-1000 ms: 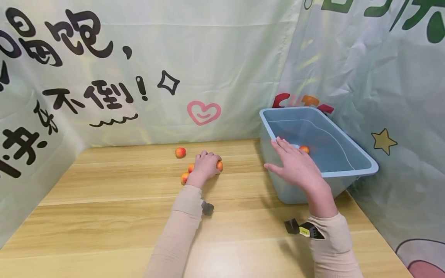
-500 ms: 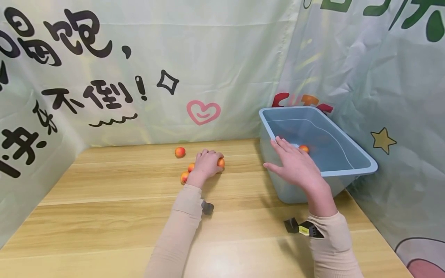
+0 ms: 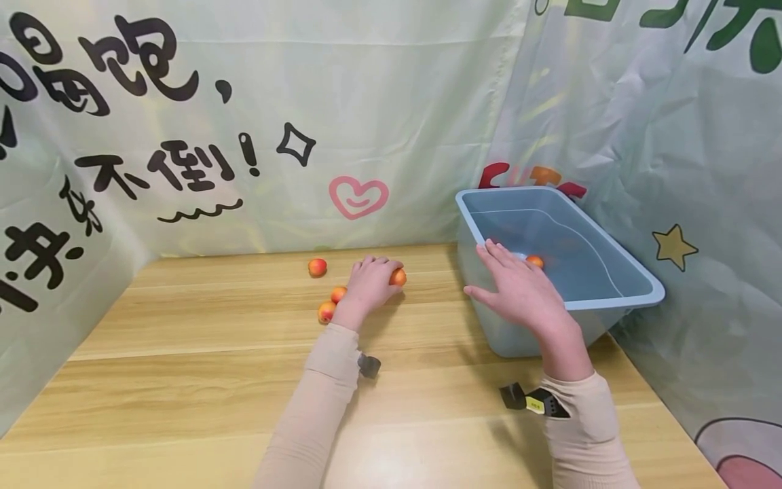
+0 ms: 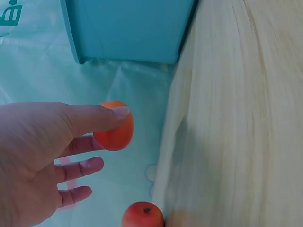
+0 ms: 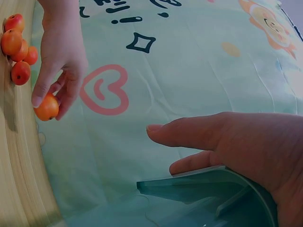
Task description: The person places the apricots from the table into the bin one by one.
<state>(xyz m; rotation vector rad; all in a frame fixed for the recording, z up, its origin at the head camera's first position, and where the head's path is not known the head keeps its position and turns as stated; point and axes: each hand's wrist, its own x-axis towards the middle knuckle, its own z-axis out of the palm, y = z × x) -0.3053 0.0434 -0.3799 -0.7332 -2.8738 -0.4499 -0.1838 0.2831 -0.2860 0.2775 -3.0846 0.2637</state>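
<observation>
My left hand pinches an orange-red apricot between thumb and index finger, just above the tabletop. Its other fingers are spread and hold nothing. To the left of this hand, two apricots sit close together by the wrist, and another apricot lies farther back. In the right wrist view, several apricots are bunched on the table. My right hand, fingers straight, rests over the near-left rim of a blue-grey plastic tub. Inside the tub an apricot shows, partly covered by that hand.
The light wood table ends at a printed cloth backdrop behind and on both sides. The tub stands at the table's right rear, close to the cloth. A small black camera is strapped to each wrist.
My left hand has shifted right and slightly up with the apricot, away from the two by the wrist, which now show more fully. The right hand and the tub have stayed put.
</observation>
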